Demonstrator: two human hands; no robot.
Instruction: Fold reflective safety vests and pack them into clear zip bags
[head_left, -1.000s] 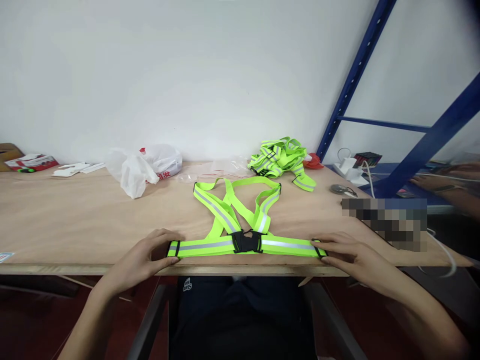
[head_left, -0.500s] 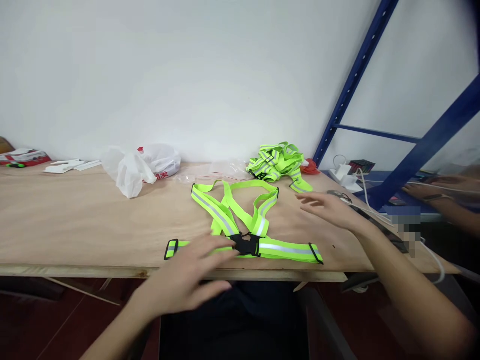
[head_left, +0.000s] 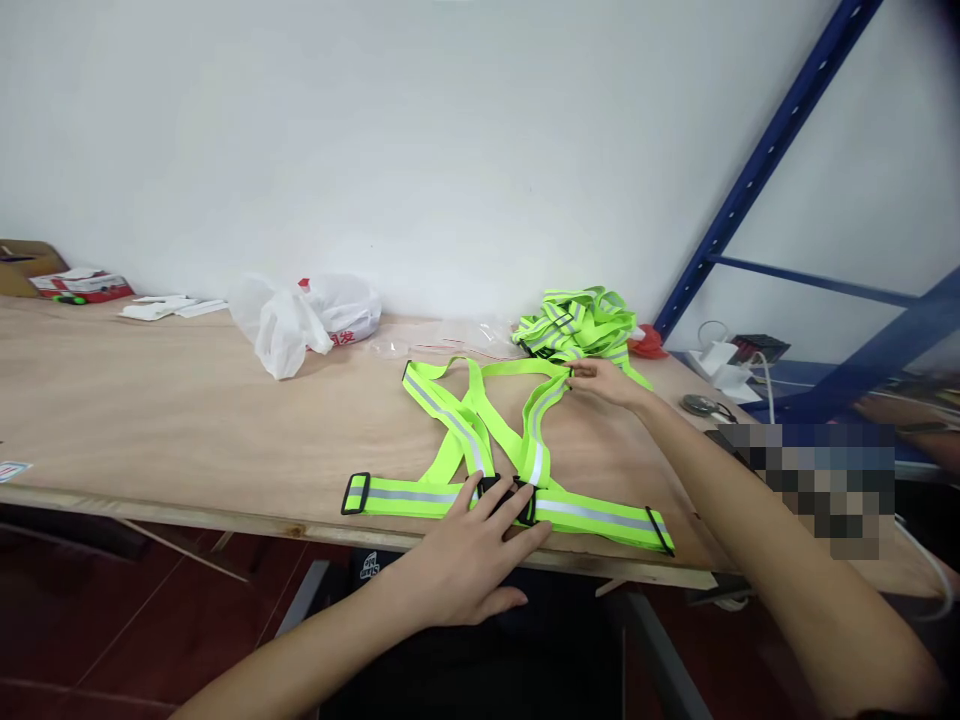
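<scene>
A neon-yellow reflective vest made of elastic straps with grey stripes lies spread on the wooden table. Its waist strap runs along the front edge, with black sliders at both ends. My left hand rests on the black buckle at the middle of that strap, fingers stretched out and partly covering it. At the vest's upper right corner, my right hand pinches the shoulder strap by its black slider; the fingertips are closed there.
Behind the vest lies a heap of similar neon straps. White plastic bags and a clear plastic bag are near the wall. A blue metal frame, a power strip and another person's arm are at right.
My left hand has come down onto the buckle. My right hand has moved from beside the vest to its upper right strap and closed on it. The camera view has turned slightly.
</scene>
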